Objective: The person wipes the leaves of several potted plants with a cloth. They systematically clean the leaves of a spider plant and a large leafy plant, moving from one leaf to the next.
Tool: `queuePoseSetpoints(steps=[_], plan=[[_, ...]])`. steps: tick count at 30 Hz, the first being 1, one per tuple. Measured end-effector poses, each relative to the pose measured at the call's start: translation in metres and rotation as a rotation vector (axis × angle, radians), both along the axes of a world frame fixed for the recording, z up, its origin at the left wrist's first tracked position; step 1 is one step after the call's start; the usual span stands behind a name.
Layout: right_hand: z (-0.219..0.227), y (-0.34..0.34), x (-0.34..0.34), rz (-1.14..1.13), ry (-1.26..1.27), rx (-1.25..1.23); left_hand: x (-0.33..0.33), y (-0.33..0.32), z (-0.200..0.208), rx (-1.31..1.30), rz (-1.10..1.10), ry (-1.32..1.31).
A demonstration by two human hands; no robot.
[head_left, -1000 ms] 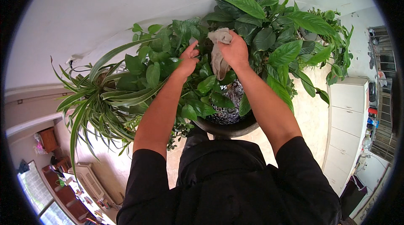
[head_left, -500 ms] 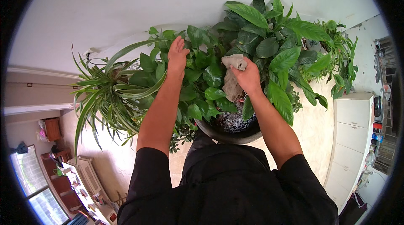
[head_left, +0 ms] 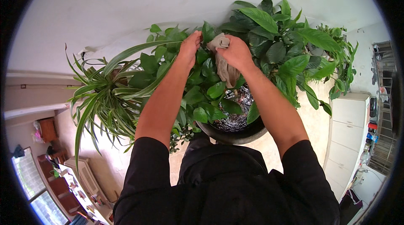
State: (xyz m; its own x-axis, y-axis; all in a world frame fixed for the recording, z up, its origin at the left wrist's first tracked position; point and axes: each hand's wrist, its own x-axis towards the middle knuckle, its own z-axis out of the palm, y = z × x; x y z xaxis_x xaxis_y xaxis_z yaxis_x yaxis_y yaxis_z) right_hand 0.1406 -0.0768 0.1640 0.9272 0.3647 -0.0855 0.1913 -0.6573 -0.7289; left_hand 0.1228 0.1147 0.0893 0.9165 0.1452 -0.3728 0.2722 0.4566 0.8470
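Observation:
My right hand (head_left: 235, 52) grips a crumpled beige cloth (head_left: 226, 70), whose loose end hangs down over the leaves. To its left, my left hand (head_left: 191, 49) has its fingers drawn together at the edge of an upright green leaf (head_left: 207, 32); the fingertips are partly hidden. Both hands are close together above a bushy broad-leaved plant (head_left: 194, 95). It grows from a dark round pot (head_left: 219, 135), inside which a shiny, dark, crinkled surface shows between my forearms.
A striped spider plant (head_left: 105, 88) spreads on the left. Large-leaved foliage (head_left: 290, 63) fills the right, against the white wall (head_left: 147, 2). White drawers (head_left: 347, 130) stand at the far right. A window (head_left: 40, 191) and a cluttered shelf (head_left: 86, 193) are at the lower left.
My right hand has moved left and up with the cloth. My left hand has shifted right to the upright leaf, and its spread fingers have drawn together.

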Motion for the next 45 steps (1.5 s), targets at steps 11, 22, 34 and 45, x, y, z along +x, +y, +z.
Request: queuePoseSetpoints(steps=[11, 22, 34, 45], plan=[[-0.018, 0.034, 0.061, 0.129, 0.018, -0.327, -0.016, -0.005, -0.003, 0.075, -0.124, -0.07], [0.023, 0.018, 0.053, -0.132, -0.027, 0.326, -0.039, -0.02, 0.01, 0.257, -0.121, -0.076], [0.009, -0.011, -0.045, -0.012, 0.159, 0.532, -0.072, 0.078, 0.039, 0.376, 0.293, -0.265], [0.04, 0.079, -0.046, 0.241, -0.068, -0.112, -0.04, 0.094, 0.04, 0.541, -0.243, 0.039]])
